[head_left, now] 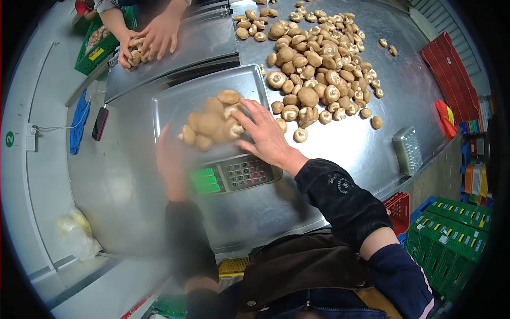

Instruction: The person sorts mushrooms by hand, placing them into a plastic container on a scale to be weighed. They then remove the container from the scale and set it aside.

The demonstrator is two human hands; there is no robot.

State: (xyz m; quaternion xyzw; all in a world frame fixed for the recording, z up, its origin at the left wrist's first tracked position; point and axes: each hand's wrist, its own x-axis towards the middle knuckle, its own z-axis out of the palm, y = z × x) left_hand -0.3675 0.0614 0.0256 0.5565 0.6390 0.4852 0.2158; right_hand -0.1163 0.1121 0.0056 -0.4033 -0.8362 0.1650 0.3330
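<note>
A small heap of brown mushrooms (209, 122) lies on the square metal pan of a scale (175, 106). My right hand (266, 133) is at the heap's right side, fingers apart, its fingertips touching a mushroom there. At the pan's left edge is my left hand (171, 159), hazy in the picture, so its fingers cannot be made out. Below the pan, the scale's keypad (247, 173) sits beside a lit green display (205, 181). A large pile of mushrooms (324, 64) spreads over the metal table (366, 154) to the right of the scale.
Another person's hands (154, 40) hold mushrooms at the upper left, beside a green crate (91, 63). A phone (100, 123) and blue cloth (79, 121) are at left. A clear plastic tray (408, 150) and red crate (451, 77) are at right, with green crates (451, 234) below.
</note>
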